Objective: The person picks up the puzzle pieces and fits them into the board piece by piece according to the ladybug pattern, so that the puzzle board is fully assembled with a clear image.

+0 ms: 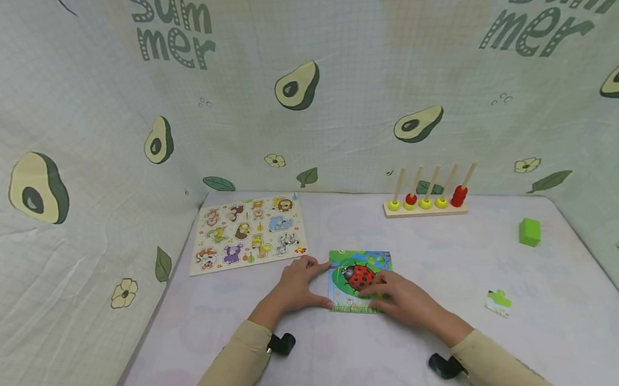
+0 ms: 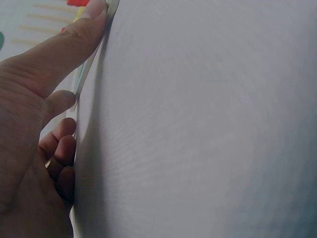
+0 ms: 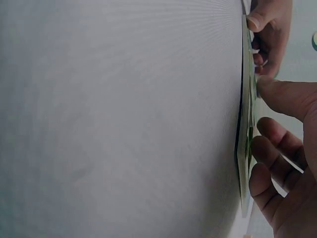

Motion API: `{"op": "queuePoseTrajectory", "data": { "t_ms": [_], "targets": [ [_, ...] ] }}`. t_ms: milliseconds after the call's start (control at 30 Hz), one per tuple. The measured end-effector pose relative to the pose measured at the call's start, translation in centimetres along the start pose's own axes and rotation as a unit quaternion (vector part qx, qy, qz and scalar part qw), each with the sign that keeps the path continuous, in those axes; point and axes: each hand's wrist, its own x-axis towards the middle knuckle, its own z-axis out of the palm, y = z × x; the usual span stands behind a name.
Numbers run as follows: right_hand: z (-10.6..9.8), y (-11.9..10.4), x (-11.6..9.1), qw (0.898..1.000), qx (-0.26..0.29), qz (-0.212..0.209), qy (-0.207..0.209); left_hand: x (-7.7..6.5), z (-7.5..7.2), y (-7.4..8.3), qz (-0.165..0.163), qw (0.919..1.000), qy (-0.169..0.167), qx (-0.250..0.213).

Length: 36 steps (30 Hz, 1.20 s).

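A ladybug jigsaw puzzle (image 1: 350, 307) in a thin square frame lies flat on the table. My left hand (image 1: 296, 284) is at its left side, the thumb touching the lower edge of that side and the forefinger reaching the upper part. Over the puzzle's lower right is my right hand (image 1: 402, 298), its bent fingers and thumb pinching a puzzle piece that it largely hides. In the right wrist view, the right fingers (image 3: 265, 151) are low against the puzzle's top, where a thin layer looks slightly raised. A loose puzzle piece (image 1: 499, 302), green and white, lies to the right.
An animal puzzle board (image 1: 247, 234) lies at the back left. At the back right stands a wooden peg counter (image 1: 425, 211) with red and yellow beads. A green block (image 1: 529, 232) sits near the right side. Patterned cloth walls (image 1: 361, 150) border the table.
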Motion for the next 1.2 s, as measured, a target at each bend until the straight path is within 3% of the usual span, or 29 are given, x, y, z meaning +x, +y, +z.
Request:
{"op": "queuePoseTrajectory", "data": {
  "t_ms": [133, 367, 733, 1200],
  "targets": [
    [0.04, -0.09, 0.14, 0.999, -0.023, -0.034, -0.01, -0.02, -0.03, 0.02, -0.003, 1.0, -0.002, 0.0],
    [-0.05, -0.23, 0.32, 0.998, -0.044, -0.047, -0.014, 0.09, 0.14, -0.16, -0.003, 1.0, 0.001, -0.003],
    [-0.28, 0.34, 0.6, 0.998, -0.006, -0.046, -0.033, 0.1, 0.16, -0.23, -0.003, 1.0, -0.001, 0.001],
    [-0.65, -0.02, 0.58, 0.997, -0.009, -0.06, -0.038, 0.11, 0.16, -0.26, -0.003, 1.0, -0.002, -0.002]
  ]
}}
